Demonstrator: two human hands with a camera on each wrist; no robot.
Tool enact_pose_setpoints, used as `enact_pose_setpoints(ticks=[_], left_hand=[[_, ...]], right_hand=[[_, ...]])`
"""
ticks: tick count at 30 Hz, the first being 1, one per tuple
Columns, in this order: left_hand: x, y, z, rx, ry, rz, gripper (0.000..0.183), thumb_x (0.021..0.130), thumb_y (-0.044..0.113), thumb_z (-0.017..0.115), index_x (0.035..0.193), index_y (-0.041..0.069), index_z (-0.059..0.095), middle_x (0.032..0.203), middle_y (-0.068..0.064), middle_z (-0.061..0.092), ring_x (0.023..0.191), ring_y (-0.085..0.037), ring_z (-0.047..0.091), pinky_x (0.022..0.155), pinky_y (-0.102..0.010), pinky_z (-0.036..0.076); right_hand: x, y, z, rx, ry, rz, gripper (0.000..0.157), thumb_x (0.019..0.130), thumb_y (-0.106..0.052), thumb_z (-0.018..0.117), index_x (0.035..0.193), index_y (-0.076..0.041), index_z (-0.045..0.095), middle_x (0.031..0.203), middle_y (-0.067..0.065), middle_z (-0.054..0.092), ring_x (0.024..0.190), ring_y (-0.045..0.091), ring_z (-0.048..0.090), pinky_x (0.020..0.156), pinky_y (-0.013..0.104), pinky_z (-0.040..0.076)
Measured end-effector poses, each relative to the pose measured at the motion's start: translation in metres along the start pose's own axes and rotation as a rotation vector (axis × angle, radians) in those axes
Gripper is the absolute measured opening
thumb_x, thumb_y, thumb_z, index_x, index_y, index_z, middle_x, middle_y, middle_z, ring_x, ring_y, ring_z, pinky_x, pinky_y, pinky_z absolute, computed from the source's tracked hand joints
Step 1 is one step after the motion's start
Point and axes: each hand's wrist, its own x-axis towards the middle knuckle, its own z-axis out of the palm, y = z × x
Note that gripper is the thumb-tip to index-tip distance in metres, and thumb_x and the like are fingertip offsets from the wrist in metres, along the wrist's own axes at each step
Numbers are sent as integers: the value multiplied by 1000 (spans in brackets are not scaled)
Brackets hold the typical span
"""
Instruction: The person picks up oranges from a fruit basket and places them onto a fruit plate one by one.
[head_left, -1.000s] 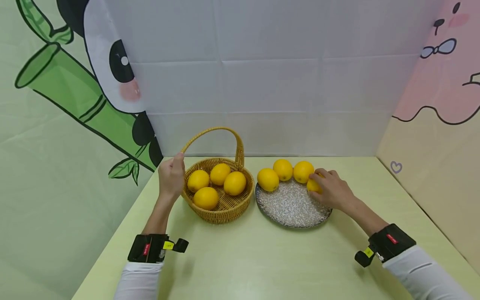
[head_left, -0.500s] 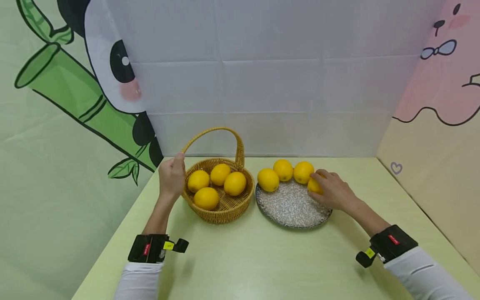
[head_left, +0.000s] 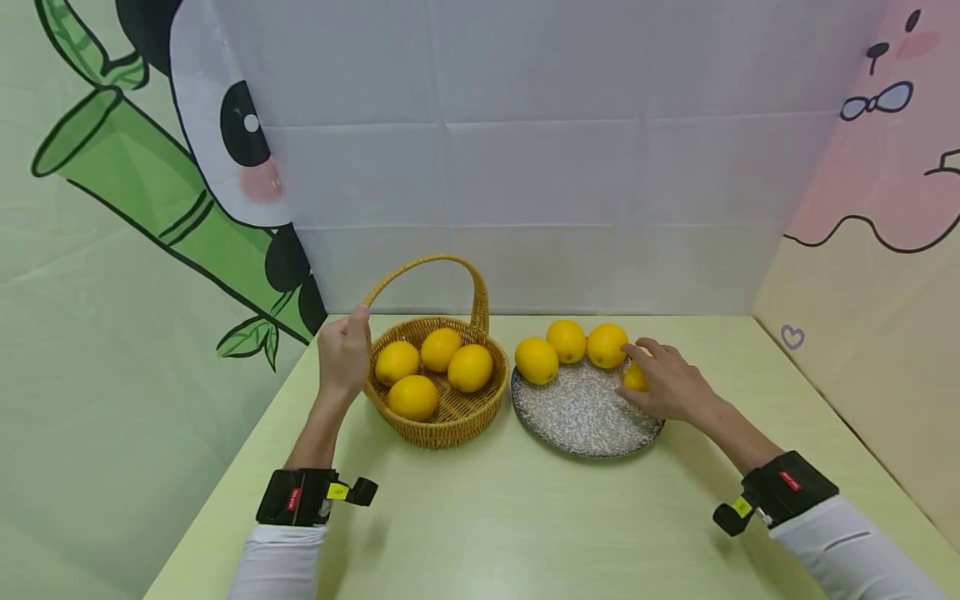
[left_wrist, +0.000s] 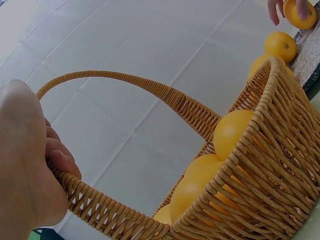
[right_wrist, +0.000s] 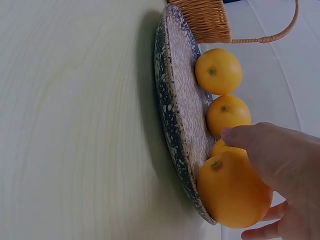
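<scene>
My left hand (head_left: pixel 343 354) grips the handle of a woven wicker basket (head_left: pixel 442 433) on its left side; the left wrist view shows the fingers curled round the handle (left_wrist: pixel 107 210). Several oranges (head_left: pixel 412 397) lie inside the basket. To its right is a speckled grey plate (head_left: pixel 585 421) with a dark rim. Over the plate's right edge, my right hand (head_left: pixel 672 385) is spread around an orange (right_wrist: pixel 232 190). In the right wrist view the thumb stands off that orange, while the other fingers are partly hidden behind it.
Three more oranges (head_left: pixel 566 342) sit in a curve along the plate's back left rim. The pale wooden table (head_left: pixel 525 517) meets a grey-white cloth backdrop (head_left: pixel 540 167) just behind. Printed side panels (head_left: pixel 862 333) stand at left and right.
My right hand's thumb and fingers have spread apart and drawn slightly right around the orange at the plate's right edge. My left hand and the basket have stayed in place.
</scene>
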Motion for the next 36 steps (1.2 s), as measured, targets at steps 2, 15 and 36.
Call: enact_pose_setpoints(ticks=[2,15,36], left_hand=[[0,0,0,0,7,2,64,107,47,43,52,14,41,45,8,33,39,-13,29,37,-25,19],[-1,2,-1,10,13,21,64,106,48,44,52,13,41,45,8,34,40,-14,30,38,-26,20],[-14,44,-5,6,-6,3,57,108,26,44,52,15,39,45,15,32,40,-3,26,40,-21,20]], right_hand=[[0,0,-2,-1,-4,-6,77,90,-43,75,151,-4,48,152,26,40,128,53,41,71,68,54],[-1,-2,-13,-9,-33,-8,60,87,-33,76,138,-4,63,136,24,53,104,42,57,66,54,55],[1,-2,5,-58,127,98,65,88,-45,77,129,3,60,121,27,53,93,45,55,58,55,55]])
